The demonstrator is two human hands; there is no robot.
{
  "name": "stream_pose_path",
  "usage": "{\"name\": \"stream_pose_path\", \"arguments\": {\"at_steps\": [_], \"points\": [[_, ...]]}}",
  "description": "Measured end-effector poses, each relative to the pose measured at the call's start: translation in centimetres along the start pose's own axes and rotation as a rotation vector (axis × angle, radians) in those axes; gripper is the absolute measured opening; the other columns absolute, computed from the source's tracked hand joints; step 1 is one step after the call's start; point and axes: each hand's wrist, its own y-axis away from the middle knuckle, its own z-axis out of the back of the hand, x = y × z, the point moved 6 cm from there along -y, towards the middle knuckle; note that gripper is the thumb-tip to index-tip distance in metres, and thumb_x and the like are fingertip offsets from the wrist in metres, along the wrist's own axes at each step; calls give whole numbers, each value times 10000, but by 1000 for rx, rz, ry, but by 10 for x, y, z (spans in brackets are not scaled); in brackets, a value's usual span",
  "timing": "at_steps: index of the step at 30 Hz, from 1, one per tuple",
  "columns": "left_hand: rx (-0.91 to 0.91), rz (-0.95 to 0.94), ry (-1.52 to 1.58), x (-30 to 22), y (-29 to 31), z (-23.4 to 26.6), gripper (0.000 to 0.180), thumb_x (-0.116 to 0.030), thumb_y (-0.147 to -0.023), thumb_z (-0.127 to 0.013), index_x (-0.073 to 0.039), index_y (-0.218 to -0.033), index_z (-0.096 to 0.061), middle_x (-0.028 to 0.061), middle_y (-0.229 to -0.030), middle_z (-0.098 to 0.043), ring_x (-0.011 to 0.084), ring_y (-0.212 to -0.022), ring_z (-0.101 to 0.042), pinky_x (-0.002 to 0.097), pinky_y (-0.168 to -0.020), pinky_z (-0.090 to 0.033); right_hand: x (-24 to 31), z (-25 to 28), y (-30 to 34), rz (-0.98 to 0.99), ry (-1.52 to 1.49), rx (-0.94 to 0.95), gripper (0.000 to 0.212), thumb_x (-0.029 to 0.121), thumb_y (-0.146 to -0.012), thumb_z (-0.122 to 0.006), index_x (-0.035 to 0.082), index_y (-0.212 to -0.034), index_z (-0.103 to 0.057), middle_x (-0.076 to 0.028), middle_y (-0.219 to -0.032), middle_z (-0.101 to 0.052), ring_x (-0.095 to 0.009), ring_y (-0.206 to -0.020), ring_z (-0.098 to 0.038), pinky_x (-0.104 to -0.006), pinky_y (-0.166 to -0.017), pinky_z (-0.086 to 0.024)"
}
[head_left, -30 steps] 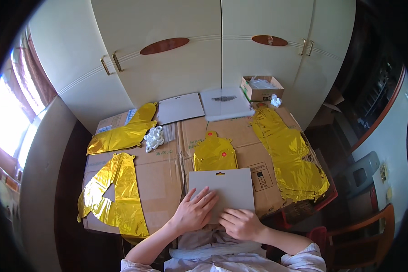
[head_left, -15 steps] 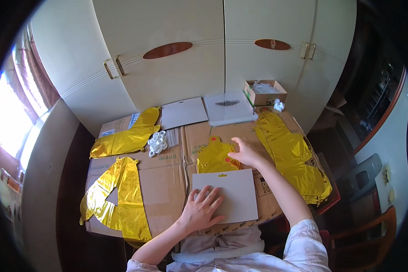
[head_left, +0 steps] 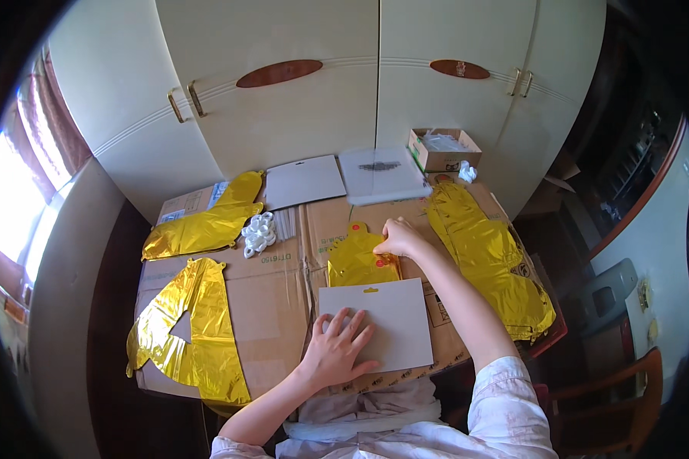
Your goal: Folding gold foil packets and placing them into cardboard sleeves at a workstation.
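My left hand point(head_left: 340, 346) lies with fingers spread on a grey-white card point(head_left: 398, 321) that has a hanging slot at its top edge. From under the card's far edge sticks out a folded gold foil balloon point(head_left: 352, 260) with red round spots and a small tab. My right hand point(head_left: 400, 238) is closed in a pinch at the upper right edge of this foil; its fingertips partly hide the spot they grip. How much of the balloon lies beneath the card is hidden.
Cardboard point(head_left: 272, 306) covers the table. More gold foil balloons lie at the left point(head_left: 207, 329), far left point(head_left: 207, 229) and right point(head_left: 490, 268). White ribbon rolls point(head_left: 259, 234), another card point(head_left: 306, 182), a clear plastic bag pile point(head_left: 383, 180) and a small box point(head_left: 444, 153) stand further back.
My right hand has gone from partly open fingers to a pinch at the foil's edge. My left hand stays flat on the card. The whole view has shifted slightly.
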Motion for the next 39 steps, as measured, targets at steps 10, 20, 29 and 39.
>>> {"name": "stream_pose_path", "arguments": {"at_steps": [10,20,29,39], "points": [[-3,-10,-43,-1,1,-3,643,-645,-856,-560,-285,-1388,-527,156,-1413,-471,374,-1303,-421,598,-1040,-327,4,-9,-8,-18,-116,-31,547,193,-689,-834,-2,-1114,-550,-209,-1169,-611,-334,-1129,-579,-394,-915,-479],[-7,-11,-25,-3,-2,-3,652,-651,-848,-563,-270,-1377,-541,152,-1408,-456,372,-1293,-410,613,-1045,-306,1,-7,6,227,-694,206,267,163,-825,-699,3,-1037,-676,-90,-921,-687,-154,-869,-622,-305,-765,-478],[-15,-12,-26,-5,-2,-2,655,-643,-834,-583,-261,-1365,-553,171,-1398,-456,389,-1292,-407,621,-1037,-304,-1,8,47,566,-436,-206,331,276,-914,-676,-15,-1062,-619,-105,-1174,-586,-187,-1013,-560,-316,-930,-454],[-17,-16,-23,-4,-2,-3,665,-656,-835,-575,-260,-1368,-552,166,-1401,-452,388,-1288,-408,624,-1034,-308,-11,-11,38,179,-914,61,672,279,-765,-834,0,-1295,-529,-191,-1219,-587,-229,-1117,-571,-366,-965,-461]]}}
